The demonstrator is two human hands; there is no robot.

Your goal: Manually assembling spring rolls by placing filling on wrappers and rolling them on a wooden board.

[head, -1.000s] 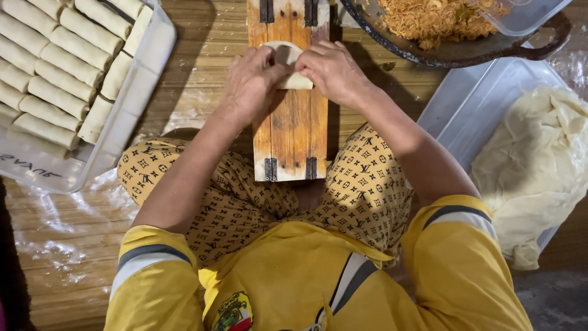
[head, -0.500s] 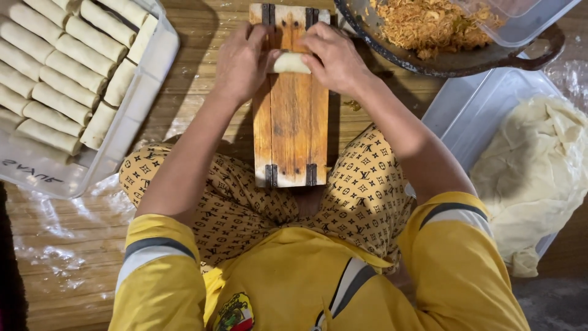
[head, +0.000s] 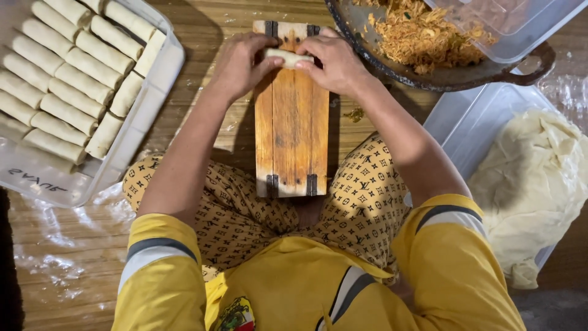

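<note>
From my feed, both hands sit at the far end of a narrow wooden board (head: 291, 122) that runs from twelve to six o'clock down the middle of the view, its near end resting against my patterned trousers (head: 367, 196). My left hand (head: 240, 64) is curled at the board's eleven o'clock corner, fingers narrowed onto one end of a pale rolled spring roll (head: 288, 57). My right hand (head: 334, 61) closes on the other end from one o'clock, thumb and fingertips pressed over the wrapper. The roll lies crosswise on the board's top end, pinched between both hands and touching the wood.

At ten o'clock I see a clear plastic tray (head: 159, 79) packed with finished rolls (head: 67, 79) laid side by side in slanted rows. At one to two o'clock stands a dark round pan (head: 453, 76) holding shredded orange-brown filling (head: 422, 34), with a clear plastic container (head: 520, 24) resting partly over its rim. A small scrap of filling (head: 355, 114) lies on the wooden floor (head: 208, 24) just beside the board's right edge. At three to four o'clock a clear tub (head: 465, 116) holds a stack of pale dough wrappers (head: 533, 184). My yellow sleeves (head: 159, 270) fill the six o'clock edge.
</note>
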